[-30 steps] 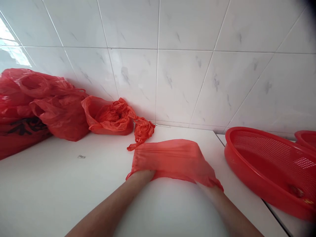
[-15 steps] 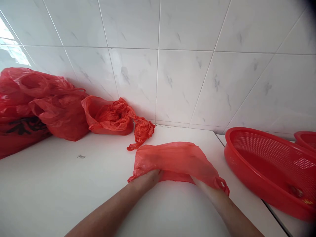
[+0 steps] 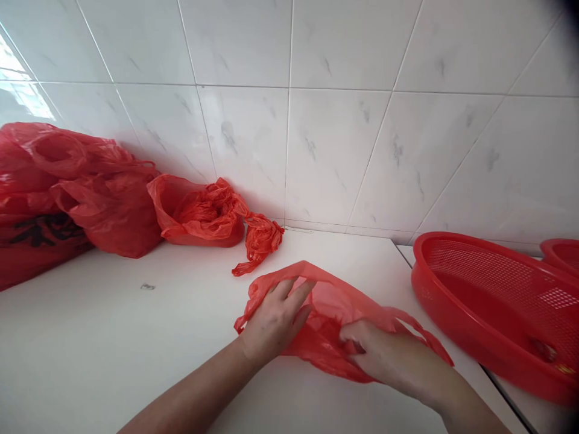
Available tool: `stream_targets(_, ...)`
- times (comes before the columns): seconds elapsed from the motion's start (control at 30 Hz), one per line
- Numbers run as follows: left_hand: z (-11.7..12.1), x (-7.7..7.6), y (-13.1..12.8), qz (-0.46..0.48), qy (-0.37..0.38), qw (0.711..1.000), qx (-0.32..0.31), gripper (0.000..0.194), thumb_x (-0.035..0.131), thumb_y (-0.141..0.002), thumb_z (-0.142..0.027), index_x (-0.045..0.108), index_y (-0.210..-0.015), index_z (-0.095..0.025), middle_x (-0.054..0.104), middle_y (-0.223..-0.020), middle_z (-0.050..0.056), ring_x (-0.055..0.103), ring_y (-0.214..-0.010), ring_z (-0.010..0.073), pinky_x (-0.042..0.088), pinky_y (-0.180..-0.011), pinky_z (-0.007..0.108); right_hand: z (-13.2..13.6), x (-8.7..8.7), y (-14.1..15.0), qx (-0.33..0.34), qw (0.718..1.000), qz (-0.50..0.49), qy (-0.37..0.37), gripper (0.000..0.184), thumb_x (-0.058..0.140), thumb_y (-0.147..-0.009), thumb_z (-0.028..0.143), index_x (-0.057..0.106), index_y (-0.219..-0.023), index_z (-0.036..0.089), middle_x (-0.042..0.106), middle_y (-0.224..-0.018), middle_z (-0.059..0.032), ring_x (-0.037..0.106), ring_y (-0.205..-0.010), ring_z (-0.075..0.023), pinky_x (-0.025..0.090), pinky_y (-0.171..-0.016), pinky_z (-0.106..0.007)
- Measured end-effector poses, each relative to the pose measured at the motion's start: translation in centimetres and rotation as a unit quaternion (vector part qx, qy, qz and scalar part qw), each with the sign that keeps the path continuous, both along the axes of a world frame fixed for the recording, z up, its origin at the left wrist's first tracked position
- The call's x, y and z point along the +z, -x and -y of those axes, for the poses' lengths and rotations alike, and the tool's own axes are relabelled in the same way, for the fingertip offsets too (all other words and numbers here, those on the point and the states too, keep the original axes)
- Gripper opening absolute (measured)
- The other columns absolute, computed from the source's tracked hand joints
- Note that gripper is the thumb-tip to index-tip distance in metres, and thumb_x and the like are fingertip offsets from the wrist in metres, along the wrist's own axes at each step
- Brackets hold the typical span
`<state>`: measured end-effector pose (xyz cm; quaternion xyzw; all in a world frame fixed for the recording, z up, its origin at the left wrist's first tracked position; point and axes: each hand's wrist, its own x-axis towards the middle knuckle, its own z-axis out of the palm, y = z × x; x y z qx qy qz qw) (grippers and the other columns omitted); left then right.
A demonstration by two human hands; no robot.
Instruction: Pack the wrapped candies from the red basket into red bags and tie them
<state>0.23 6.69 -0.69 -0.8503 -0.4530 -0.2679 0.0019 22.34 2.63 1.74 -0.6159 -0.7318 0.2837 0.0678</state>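
A thin red plastic bag [image 3: 325,295] lies spread on the white tabletop, its mouth toward me and its handle loops out to the sides. My left hand [image 3: 274,316] is in the mouth at the left, fingers stretched out and apart against the film, holding nothing. At the right of the opening is my right hand [image 3: 373,346], with fingers curled in and closed on the lower part of the bag. Its fingertips are partly hidden. A crumpled red bag [image 3: 262,238] sits just behind, near the wall.
Along the wall at left stand a large stuffed red bag [image 3: 40,187] with black lettering, another full red bag [image 3: 120,211] and an open-topped one [image 3: 199,232] holding crumpled plastic. A red mesh basket [image 3: 452,319] is at right, beside a tabletop seam. A second red basket [image 3: 561,250] shows behind it.
My hands were covered inside the bag. Now both show at its mouth, which has opened wide, and the bag has sagged and shifted toward the right front.
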Motion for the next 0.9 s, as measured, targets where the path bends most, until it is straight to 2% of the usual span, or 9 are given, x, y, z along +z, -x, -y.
stream_targets(0.13, 0.1, 1.0, 0.0, -0.02, 0.113, 0.993, 0.009, 0.073, 0.065, -0.074, -0.028, 0.03, -0.138, -0.032, 0.025, -0.148, 0.01, 0.037, -0.128, 0.0309, 0.05, -0.083, 0.038, 0.0, 1.7, 0.5, 0.016, 0.997, 0.079, 0.007, 0.009, 0.052, -0.068, 0.02, 0.053, -0.059, 0.021, 0.048, -0.056, 0.0016, 0.036, -0.045, -0.0095, 0.014, -0.043, -0.027)
stream_targets(0.23, 0.4, 1.2, 0.2, -0.065, 0.22, 0.973, -0.012, 0.09, 0.07, -0.064, -0.029, 0.024, -0.14, -0.038, 0.01, -0.154, 0.006, 0.025, -0.135, 0.0354, 0.05, -0.084, 0.042, -0.8, 1.7, -0.1, -0.013, 0.997, 0.077, 0.011, 0.006, 0.055, -0.07, 0.026, 0.059, -0.07, 0.023, 0.056, -0.063, 0.0002, 0.047, -0.052, -0.0122, 0.022, -0.044, -0.026)
stream_targets(0.3, 0.5, 0.9, 0.4, -0.086, 0.26, 0.961, -0.032, 0.091, 0.068, -0.062, -0.027, 0.023, -0.14, -0.041, 0.008, -0.154, 0.004, 0.02, -0.137, 0.0357, 0.047, -0.087, 0.045, -1.5, 1.5, -0.9, -0.043, 0.998, 0.046, 0.015, 0.018, 0.056, -0.072, 0.032, 0.063, -0.087, 0.025, 0.062, -0.076, -0.0018, 0.056, -0.063, -0.0155, 0.032, -0.049, -0.024)
stream_targets(0.4, 0.5, -0.2, 0.6, -0.1, 0.28, 0.954, -0.05, 0.086, 0.064, -0.062, -0.026, 0.027, -0.139, -0.039, 0.015, -0.153, 0.004, 0.022, -0.136, 0.035, 0.045, -0.09, 0.046, -2.5, 1.0, -2.0, -0.059, 0.998, 0.01, 0.025, 0.029, 0.055, -0.075, 0.037, 0.062, -0.101, 0.025, 0.064, -0.094, -0.0042, 0.06, -0.078, -0.0185, 0.039, -0.057, -0.025)
stream_targets(0.53, 0.2, -1.7, 0.4, -0.086, 0.276, 0.957, -0.04, 0.085, 0.063, -0.062, -0.032, 0.028, -0.14, -0.033, 0.035, -0.144, 0.007, 0.037, -0.129, 0.0324, 0.048, -0.086, 0.04, -3.2, 0.9, -2.2, -0.051, 0.997, 0.03, 0.043, 0.016, 0.055, -0.073, 0.03, 0.063, -0.086, 0.024, 0.065, -0.089, -0.002, 0.061, -0.075, -0.018, 0.04, -0.058, -0.025)
stream_targets(0.63, 0.0, -2.2, 0.1, -0.091, 0.265, 0.96, -0.03, 0.087, 0.065, -0.061, -0.038, 0.029, -0.14, -0.03, 0.029, -0.147, 0.009, 0.032, -0.131, 0.0338, 0.045, -0.09, 0.042, -3.0, 1.2, -1.7, -0.045, 0.997, 0.05, 0.042, 0.008, 0.055, -0.071, 0.024, 0.06, -0.076, 0.023, 0.065, -0.08, -0.0006, 0.061, -0.07, -0.017, 0.039, -0.054, -0.024)
stream_targets(0.73, 0.0, -1.8, -0.2, -0.088, 0.242, 0.966, -0.018, 0.084, 0.07, -0.058, -0.041, 0.037, -0.135, -0.027, 0.024, -0.149, 0.011, 0.03, -0.132, 0.0349, 0.044, -0.092, 0.043, -2.5, 1.6, -1.2, -0.019, 1.0, 0.021, -0.002, 0.012, 0.051, -0.075, 0.025, 0.061, -0.082, 0.024, 0.065, -0.088, -0.0003, 0.06, -0.075, -0.0166, 0.04, -0.057, -0.024)
stream_targets(0.8, 0.0, -1.2, -0.5, -0.06, 0.212, 0.975, -0.006, 0.073, 0.068, -0.064, -0.043, 0.043, -0.13, -0.026, 0.037, -0.141, 0.012, 0.039, -0.125, 0.0321, 0.046, -0.089, 0.041, -2.2, 1.8, -0.8, 0.002, 0.999, 0.006, -0.042, 0.017, 0.048, -0.078, 0.026, 0.062, -0.088, 0.025, 0.064, -0.094, 0.0, 0.059, -0.079, -0.016, 0.041, -0.061, -0.024)
stream_targets(0.9, 0.1, -0.4, -1.0, -0.024, 0.135, 0.99, -0.025, 0.035, 0.054, -0.082, -0.031, 0.054, -0.116, -0.022, 0.058, -0.113, 0.008, 0.056, -0.101, 0.0229, 0.048, -0.082, 0.035, -2.1, 2.0, 0.0, 0.042, 0.997, 0.016, -0.062, 0.017, 0.044, -0.08, 0.023, 0.061, -0.08, 0.023, 0.063, -0.088, -0.0004, 0.057, -0.074, -0.0148, 0.04, -0.06, -0.024)
